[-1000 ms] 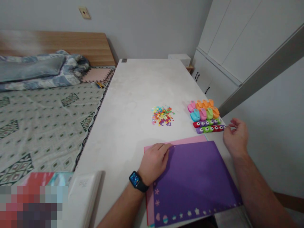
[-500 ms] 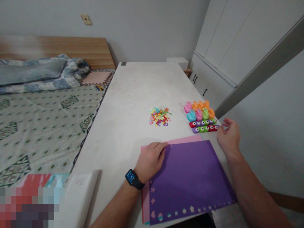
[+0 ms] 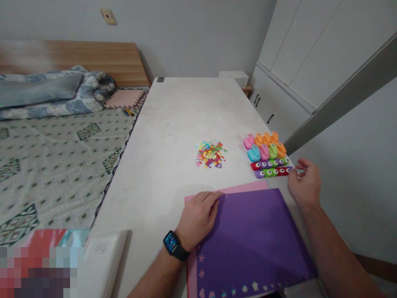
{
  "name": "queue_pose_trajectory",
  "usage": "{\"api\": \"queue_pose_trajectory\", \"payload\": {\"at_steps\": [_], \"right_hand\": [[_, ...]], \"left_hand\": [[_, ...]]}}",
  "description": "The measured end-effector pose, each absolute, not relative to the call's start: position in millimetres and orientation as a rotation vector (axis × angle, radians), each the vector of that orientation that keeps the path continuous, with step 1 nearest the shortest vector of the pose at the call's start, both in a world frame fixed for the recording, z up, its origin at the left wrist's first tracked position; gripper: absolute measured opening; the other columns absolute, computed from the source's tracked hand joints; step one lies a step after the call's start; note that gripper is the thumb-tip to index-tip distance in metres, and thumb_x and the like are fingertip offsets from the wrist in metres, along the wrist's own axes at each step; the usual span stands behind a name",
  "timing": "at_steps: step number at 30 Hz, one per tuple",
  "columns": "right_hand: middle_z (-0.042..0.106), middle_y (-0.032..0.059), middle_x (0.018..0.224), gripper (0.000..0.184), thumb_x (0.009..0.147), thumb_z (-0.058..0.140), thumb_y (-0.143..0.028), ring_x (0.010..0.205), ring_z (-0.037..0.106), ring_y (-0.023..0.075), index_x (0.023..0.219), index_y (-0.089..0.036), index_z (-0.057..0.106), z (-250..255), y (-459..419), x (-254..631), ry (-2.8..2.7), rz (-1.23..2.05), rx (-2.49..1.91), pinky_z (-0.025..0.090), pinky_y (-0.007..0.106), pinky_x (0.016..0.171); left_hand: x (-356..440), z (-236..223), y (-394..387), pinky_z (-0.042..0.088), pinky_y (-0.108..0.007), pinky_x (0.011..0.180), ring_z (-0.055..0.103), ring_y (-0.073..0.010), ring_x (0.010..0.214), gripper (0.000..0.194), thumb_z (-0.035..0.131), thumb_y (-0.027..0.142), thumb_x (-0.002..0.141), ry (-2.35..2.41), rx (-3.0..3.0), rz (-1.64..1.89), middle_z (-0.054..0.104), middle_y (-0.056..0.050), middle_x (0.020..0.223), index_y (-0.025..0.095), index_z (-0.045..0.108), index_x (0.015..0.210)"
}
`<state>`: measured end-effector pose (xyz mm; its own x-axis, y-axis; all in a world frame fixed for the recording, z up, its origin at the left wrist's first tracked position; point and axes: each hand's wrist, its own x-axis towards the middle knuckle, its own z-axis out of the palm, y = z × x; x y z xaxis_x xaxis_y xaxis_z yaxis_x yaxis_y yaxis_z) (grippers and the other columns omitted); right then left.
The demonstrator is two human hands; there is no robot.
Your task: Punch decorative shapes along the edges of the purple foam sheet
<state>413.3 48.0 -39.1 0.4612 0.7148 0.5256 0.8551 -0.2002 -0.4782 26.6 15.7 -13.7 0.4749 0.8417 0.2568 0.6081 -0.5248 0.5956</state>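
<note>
My left hand [image 3: 198, 219], wearing a black smartwatch [image 3: 175, 245], lies on the upper left corner of a purple sheet [image 3: 254, 236]. Its fingers are stretched out over the sheet's top edge. Small shapes are cut out along the sheet's left and bottom edges. A pink sheet [image 3: 245, 187] shows beneath it. My right hand [image 3: 305, 184] hovers at the table's right edge, its fingers loosely curled and apart, with nothing visible between them. Its fingertips are close to the right end of a row of eye-shaped craft punches [image 3: 273, 172]; whether they touch is unclear.
Colourful paper confetti [image 3: 211, 154] is heaped mid-table. Pink, orange, blue and green craft punches [image 3: 263, 152] stand behind the eye-shaped rows. A white packet [image 3: 104, 256] lies at the lower left of the white table [image 3: 186, 107]. A bed [image 3: 58, 165] is on the left, a wall on the right.
The view has shifted slightly, so the table things appear a little lower and further right. My left hand still lies on the purple sheet; my right hand stays beside the punches.
</note>
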Motion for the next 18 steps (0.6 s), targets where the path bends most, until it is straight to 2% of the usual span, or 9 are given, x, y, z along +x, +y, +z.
{"api": "queue_pose_trajectory", "payload": {"at_steps": [8,18], "right_hand": [[0.064,0.0128,0.115,0.049,0.088,0.057,-0.028,0.086,0.059,0.0244,0.136,-0.016,0.054,-36.7,43.5,410.4,-1.337,-0.251,-1.935,0.051,0.042,0.078],[0.063,0.0135,0.112,0.049,0.089,0.056,-0.027,0.084,0.056,0.0236,0.136,-0.014,0.052,-30.7,39.8,404.3,-1.373,-0.236,-1.915,0.050,0.044,0.085]], "left_hand": [[27.3,-14.5,15.0,0.058,-0.039,0.091,0.069,-0.0204,0.099,0.027,0.052,0.019,0.100,1.221,2.321,0.748,0.074,-0.007,0.110,0.023,0.065,0.123],[29.6,-15.2,18.1,0.057,-0.038,0.091,0.069,-0.0201,0.097,0.025,0.054,0.020,0.099,1.253,2.296,0.725,0.075,-0.007,0.107,0.022,0.067,0.120]]}}
